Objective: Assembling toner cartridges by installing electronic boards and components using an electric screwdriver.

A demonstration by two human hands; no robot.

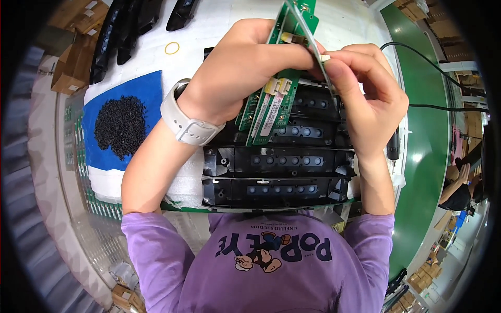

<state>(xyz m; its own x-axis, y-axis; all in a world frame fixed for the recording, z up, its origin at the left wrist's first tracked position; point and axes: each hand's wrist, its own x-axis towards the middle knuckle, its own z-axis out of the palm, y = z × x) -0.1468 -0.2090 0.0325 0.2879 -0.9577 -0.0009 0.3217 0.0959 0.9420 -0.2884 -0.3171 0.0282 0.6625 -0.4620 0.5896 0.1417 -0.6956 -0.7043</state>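
Green circuit boards [285, 107] in left hand [229, 65]

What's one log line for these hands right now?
left hand: holding green circuit boards; right hand: pinching small white part; below: black housings; on blue cloth: small black pieces

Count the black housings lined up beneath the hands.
4 visible: nearest housing, second housing beyond it, then third housing and fourth housing, both partly behind circuit boards. More may hide behind the left hand.

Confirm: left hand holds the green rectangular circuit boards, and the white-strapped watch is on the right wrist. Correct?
Wrong wrist: the head view shows the white-strapped watch on the left wrist. The left hand does hold the green rectangular circuit boards.
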